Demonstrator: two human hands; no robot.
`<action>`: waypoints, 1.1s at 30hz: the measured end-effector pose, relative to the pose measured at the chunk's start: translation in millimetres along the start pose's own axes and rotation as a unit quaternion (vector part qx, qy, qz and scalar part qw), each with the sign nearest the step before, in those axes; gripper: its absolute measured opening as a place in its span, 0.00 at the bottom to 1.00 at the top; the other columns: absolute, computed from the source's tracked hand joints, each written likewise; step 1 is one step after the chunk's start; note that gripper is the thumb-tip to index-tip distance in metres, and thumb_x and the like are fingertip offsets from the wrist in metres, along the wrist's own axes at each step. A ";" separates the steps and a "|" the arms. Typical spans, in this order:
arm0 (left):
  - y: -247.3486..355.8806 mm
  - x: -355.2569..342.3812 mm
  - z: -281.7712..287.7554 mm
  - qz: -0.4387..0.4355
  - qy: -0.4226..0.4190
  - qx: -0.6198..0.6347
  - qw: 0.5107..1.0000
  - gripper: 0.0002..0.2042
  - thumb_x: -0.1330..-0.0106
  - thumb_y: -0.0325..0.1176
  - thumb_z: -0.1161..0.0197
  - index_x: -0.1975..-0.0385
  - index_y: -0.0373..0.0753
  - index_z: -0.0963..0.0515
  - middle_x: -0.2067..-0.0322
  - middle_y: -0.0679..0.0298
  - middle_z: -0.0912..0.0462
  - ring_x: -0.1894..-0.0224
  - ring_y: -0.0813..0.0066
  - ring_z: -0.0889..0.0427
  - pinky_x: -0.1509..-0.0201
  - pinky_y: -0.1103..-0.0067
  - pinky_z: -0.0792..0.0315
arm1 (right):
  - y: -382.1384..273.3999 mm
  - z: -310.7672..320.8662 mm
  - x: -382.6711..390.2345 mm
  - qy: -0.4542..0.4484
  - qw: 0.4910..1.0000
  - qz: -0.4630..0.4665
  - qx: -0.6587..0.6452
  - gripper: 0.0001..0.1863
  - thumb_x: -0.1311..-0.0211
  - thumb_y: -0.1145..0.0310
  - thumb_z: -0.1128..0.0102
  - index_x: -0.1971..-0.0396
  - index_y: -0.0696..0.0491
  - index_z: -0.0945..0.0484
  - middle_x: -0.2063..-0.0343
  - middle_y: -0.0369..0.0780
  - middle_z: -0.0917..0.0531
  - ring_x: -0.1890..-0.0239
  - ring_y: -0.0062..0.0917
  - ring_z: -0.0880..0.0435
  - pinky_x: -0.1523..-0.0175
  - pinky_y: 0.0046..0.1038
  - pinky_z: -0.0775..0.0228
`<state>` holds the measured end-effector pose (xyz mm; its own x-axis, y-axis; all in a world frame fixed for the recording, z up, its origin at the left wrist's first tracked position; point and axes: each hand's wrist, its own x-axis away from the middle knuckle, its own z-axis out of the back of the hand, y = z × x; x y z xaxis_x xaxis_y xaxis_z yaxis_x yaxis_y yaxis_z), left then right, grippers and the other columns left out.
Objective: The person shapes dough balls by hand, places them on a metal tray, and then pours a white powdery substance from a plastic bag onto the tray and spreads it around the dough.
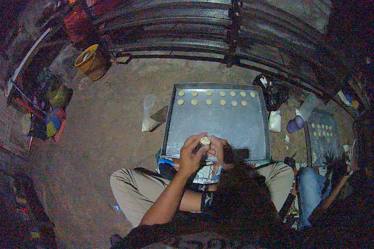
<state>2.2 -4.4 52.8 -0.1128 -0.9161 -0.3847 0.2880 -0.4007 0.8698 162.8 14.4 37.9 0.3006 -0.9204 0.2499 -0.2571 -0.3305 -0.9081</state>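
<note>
A small lump of pale dough (pixel 205 141) is held between my two hands, just above the near edge of a large metal tray (pixel 228 126). My left hand (pixel 190 152) curls around the lump from the left, fingers bent over it. From the other side my right hand (pixel 217 148) presses its fingertips against the dough. My palms hide part of the lump. Along the tray's far side lie two rows of flat round dough pieces (pixel 209 93), spaced apart. A dark shadow falls on the tray beside my right hand.
Clear bags of white powder (pixel 148 123) flank the tray. At right are a purple container (pixel 295 124), a black plastic bag (pixel 271 89) and a second tray (pixel 335 143) with dough rounds, near another person's hand (pixel 350 155). Farther off stand a yellow bucket (pixel 96 70) and metal racks (pixel 170 27).
</note>
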 end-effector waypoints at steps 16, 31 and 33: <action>19.7 -3.0 -4.1 -0.010 -0.008 0.125 0.992 0.18 0.31 0.33 0.42 0.43 0.35 0.22 0.38 0.55 0.29 0.39 0.56 0.28 0.33 0.67 0.36 | 3.5 4.5 10.5 -0.010 0.973 0.099 0.207 0.22 0.29 0.53 0.42 0.54 0.60 0.20 0.67 0.36 0.17 0.62 0.20 0.20 0.56 0.30 0.27; -18.8 8.4 -4.2 0.248 0.097 0.319 0.910 0.12 0.25 0.33 0.47 0.62 0.33 0.18 0.56 0.56 0.16 0.50 0.64 0.22 0.43 0.72 0.30 | -25.0 -31.1 16.7 -0.027 0.985 -0.022 0.167 0.23 0.26 0.50 0.49 0.62 0.57 0.20 0.77 0.30 0.27 0.75 0.13 0.36 0.70 0.20 0.46; -9.4 3.0 -8.9 0.132 0.064 0.197 0.969 0.13 0.24 0.34 0.48 0.62 0.34 0.18 0.54 0.57 0.16 0.50 0.63 0.22 0.42 0.72 0.31 | -6.3 -14.1 8.7 -0.021 0.990 0.010 0.136 0.21 0.27 0.52 0.46 0.62 0.57 0.20 0.76 0.30 0.26 0.76 0.13 0.34 0.71 0.19 0.44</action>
<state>7.7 -3.3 40.7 0.0408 -0.9885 -0.1456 -0.0981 -0.1490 0.9840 154.1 5.5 50.6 0.3375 -0.9146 0.2227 -0.0085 -0.2396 -0.9708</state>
